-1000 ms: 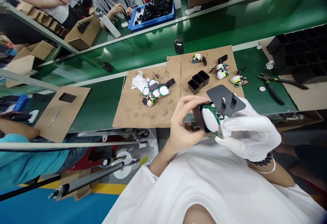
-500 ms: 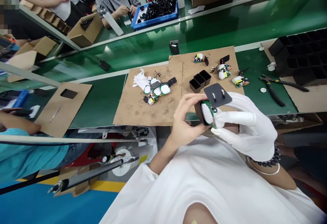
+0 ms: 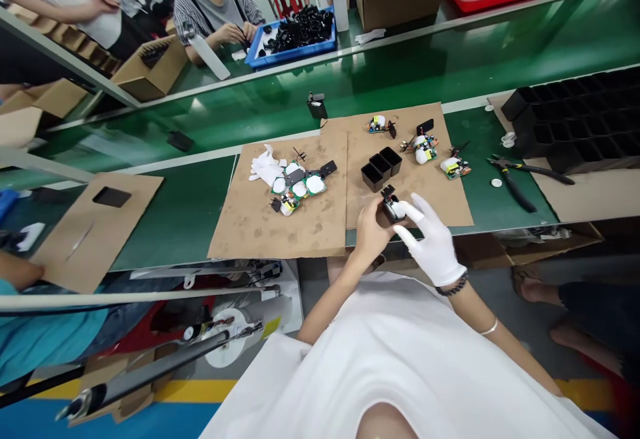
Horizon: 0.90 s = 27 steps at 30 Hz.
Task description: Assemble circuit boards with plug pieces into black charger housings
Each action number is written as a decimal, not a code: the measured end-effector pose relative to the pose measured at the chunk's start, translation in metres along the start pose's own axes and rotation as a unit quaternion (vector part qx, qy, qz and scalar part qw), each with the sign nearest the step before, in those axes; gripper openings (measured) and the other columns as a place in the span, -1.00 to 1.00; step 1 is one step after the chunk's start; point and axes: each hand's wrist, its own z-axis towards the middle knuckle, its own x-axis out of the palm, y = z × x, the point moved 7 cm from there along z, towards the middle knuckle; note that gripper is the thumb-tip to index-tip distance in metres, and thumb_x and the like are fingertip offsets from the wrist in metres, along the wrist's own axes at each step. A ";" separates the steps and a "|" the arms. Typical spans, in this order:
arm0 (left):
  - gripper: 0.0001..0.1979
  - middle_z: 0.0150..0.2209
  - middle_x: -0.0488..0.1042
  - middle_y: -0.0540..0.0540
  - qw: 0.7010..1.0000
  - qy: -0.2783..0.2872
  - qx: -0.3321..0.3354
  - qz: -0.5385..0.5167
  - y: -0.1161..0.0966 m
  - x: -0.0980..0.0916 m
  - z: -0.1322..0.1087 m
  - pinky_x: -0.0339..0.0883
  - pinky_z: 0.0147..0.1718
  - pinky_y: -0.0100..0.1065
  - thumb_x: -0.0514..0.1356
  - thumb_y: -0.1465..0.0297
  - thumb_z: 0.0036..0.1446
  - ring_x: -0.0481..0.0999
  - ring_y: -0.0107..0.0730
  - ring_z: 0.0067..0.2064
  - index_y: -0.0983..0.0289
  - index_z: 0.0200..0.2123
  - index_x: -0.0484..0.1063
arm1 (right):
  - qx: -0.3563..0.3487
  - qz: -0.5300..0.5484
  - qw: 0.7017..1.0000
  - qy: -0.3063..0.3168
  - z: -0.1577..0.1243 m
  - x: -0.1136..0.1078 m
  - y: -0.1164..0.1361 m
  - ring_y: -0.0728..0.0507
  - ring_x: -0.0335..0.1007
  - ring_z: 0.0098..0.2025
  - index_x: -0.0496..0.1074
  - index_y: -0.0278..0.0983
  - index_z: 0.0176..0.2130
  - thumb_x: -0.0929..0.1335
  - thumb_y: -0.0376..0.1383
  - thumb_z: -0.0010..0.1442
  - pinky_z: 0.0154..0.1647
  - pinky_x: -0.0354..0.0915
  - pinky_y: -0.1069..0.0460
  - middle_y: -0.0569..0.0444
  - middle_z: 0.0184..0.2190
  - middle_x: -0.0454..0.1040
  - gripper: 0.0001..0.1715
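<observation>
My bare left hand (image 3: 371,231) is wrapped round a small black plastic case (image 3: 389,215), held over the table's front edge. A circuit board (image 3: 397,209) with a white-covered part sits in the mouth of the case. A small black plate (image 3: 388,191) stands up at its far end. My right hand (image 3: 431,242), in a white glove, has index finger and thumb at the board and case rim, the other fingers raised. Beyond my hands stand several joined black cases (image 3: 382,167). Further circuit boards lie to the left (image 3: 300,185) and right (image 3: 424,148).
Cardboard (image 3: 280,235) covers part of the green table. A white glove (image 3: 267,167) lies among the left boards. To the right are pliers (image 3: 515,182) and rows of black cases (image 3: 575,119). Across the bench, a person (image 3: 215,19) works beside a blue tray (image 3: 295,45).
Both hands have moved away from me with the case, toward the table. The board now sits deeper in the case, and the right fingers have spread. The view has shifted slightly.
</observation>
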 end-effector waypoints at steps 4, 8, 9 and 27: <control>-0.52 0.05 0.52 0.26 0.997 -0.020 0.002 0.069 0.000 0.009 -0.003 0.35 0.11 0.02 0.29 0.45 0.03 0.50 -0.03 0.09 0.26 0.07 0.35 | -0.013 -0.061 0.998 -0.005 -0.005 0.026 -0.005 -0.25 0.47 0.14 0.47 -0.17 0.13 0.30 -0.26 0.32 0.14 0.46 -0.11 -0.06 0.18 0.44 -0.60; -0.45 0.12 0.47 0.25 0.993 0.009 0.050 0.108 -0.004 0.003 -0.007 0.27 0.19 0.03 0.27 0.45 0.04 0.46 -0.05 0.15 0.24 0.13 0.28 | -0.005 -0.059 0.998 -0.016 0.006 0.029 -0.008 -0.23 0.52 0.08 0.50 -0.15 0.08 0.31 -0.25 0.32 0.08 0.50 -0.10 -0.02 0.14 0.48 -0.64; -0.43 0.12 0.47 0.24 0.991 0.010 0.064 0.117 -0.005 -0.003 -0.010 0.23 0.22 0.04 0.28 0.43 0.05 0.46 -0.07 0.15 0.22 0.15 0.26 | -0.005 -0.042 0.999 -0.015 0.010 0.027 -0.009 -0.23 0.52 0.09 0.50 -0.15 0.08 0.31 -0.25 0.32 0.11 0.49 -0.11 -0.01 0.12 0.50 -0.64; -0.29 0.17 0.41 0.25 0.978 0.198 0.046 0.039 -0.011 -0.005 -0.003 0.12 0.28 0.08 0.40 0.33 -0.08 0.31 0.07 0.27 0.22 0.16 0.28 | 0.098 0.179 0.978 0.042 0.031 -0.005 -0.028 -0.19 0.59 -0.05 0.49 -0.22 0.07 0.36 -0.14 0.27 0.02 0.52 -0.09 -0.03 -0.03 0.60 -0.59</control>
